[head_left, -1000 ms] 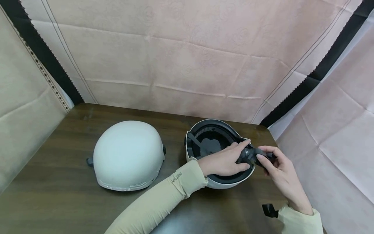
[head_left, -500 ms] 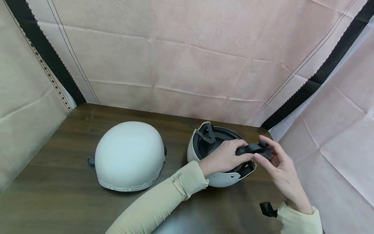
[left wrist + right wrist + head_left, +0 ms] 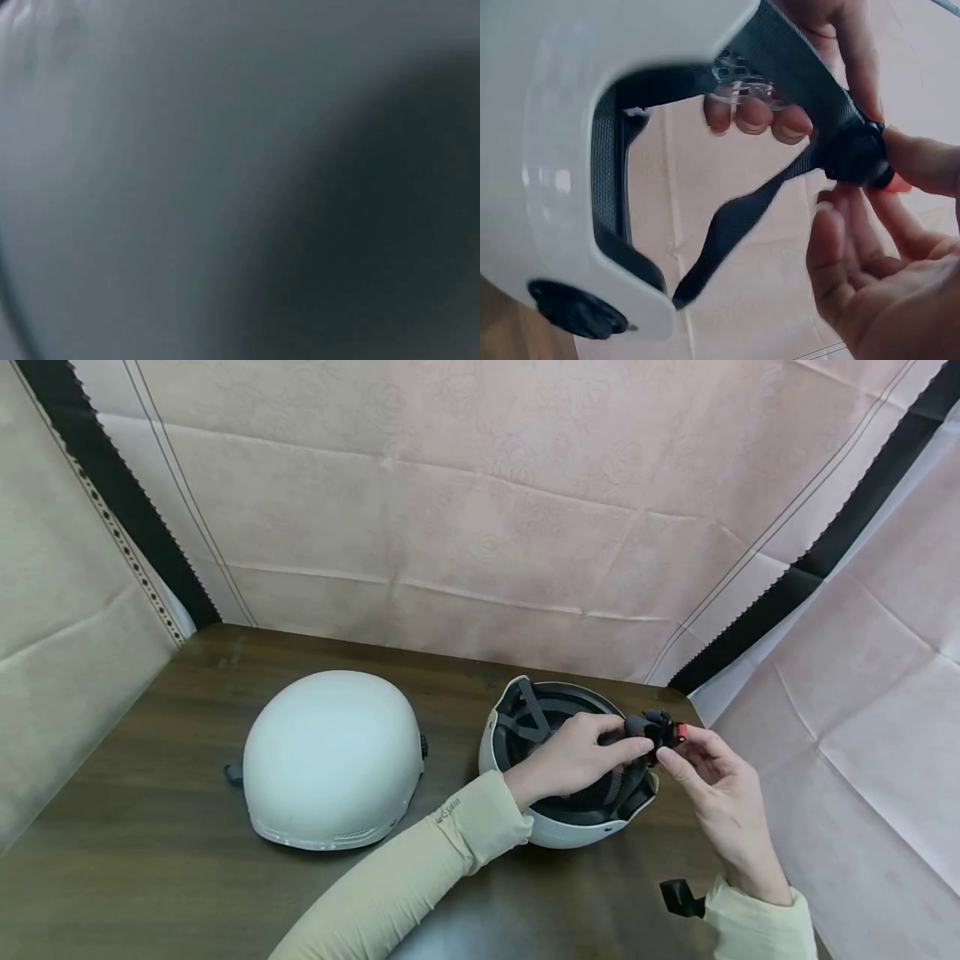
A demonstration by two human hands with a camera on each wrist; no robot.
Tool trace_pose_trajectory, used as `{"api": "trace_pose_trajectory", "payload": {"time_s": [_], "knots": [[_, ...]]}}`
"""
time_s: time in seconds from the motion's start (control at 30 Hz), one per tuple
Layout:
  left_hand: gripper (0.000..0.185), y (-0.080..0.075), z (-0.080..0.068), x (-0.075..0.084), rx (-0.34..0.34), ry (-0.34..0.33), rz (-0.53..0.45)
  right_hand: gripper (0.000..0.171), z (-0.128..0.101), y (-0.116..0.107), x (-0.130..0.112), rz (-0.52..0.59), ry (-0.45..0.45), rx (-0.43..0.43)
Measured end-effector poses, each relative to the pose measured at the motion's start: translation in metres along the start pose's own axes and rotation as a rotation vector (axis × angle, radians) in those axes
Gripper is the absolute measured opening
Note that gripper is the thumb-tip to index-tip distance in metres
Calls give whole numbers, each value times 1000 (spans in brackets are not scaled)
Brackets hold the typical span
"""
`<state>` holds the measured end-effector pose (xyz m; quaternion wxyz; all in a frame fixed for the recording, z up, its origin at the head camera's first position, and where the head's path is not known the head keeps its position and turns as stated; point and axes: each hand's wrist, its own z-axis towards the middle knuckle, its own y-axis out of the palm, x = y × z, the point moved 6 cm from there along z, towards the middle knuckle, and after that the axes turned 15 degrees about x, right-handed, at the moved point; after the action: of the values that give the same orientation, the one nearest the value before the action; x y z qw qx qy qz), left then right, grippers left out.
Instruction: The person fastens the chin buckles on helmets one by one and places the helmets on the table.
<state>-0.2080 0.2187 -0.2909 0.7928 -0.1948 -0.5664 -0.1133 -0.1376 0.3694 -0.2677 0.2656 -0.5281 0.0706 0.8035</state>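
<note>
A white helmet (image 3: 567, 837) lies upside down on the table, its black padded inside facing up. Over its right side, my left hand (image 3: 562, 760) grips the black chin strap (image 3: 799, 71), fingers curled behind it in the right wrist view. My right hand (image 3: 727, 793) pinches the black buckle (image 3: 853, 154) of that strap between thumb and fingers. A red part (image 3: 681, 732) shows on the buckle by the right fingertips. One branch of the strap hangs twisted back to the shell. The left wrist view is only a blur of pale and dark surfaces.
A second white helmet (image 3: 333, 760) stands dome up on the left of the brown wooden table (image 3: 187, 868). A black adjustment dial (image 3: 577, 307) sits on the held helmet's shell. Pale fabric walls (image 3: 450, 527) enclose the table at the back and sides.
The upturned helmet has tilted and turned between the hands. The buckle has been turned so that its red part shows. The left thumb has moved onto the strap by the buckle.
</note>
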Motion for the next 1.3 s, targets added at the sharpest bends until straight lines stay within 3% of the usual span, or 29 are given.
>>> {"api": "trace_pose_trajectory", "payload": {"time_s": [0.17, 0.3, 0.47, 0.7, 0.87, 1.1, 1.3], "knots": [[24, -7, 1, 9, 28, 6, -93, 33, 1, -7, 2, -52, 11, 25], [19, -11, 0, 15, 33, 15, -224, 35, 3, -10, 2, -23, 11, 37], [19, -18, -1, 17, 67, -54, -379, 35, 5, -9, 1, -6, -22, 4], [27, -24, -1, 16, 107, -166, -440, 38, 9, -6, -2, -96, -99, -11], [17, -25, 0, 12, 105, -211, -459, 38, 9, 0, -4, -136, -160, -62], [18, -25, 0, 7, 67, -224, -456, 38, 7, 5, -5, -114, -161, -93], [21, -29, 0, 4, 91, -228, -431, 39, 6, 9, -5, -95, -176, -102]]}}
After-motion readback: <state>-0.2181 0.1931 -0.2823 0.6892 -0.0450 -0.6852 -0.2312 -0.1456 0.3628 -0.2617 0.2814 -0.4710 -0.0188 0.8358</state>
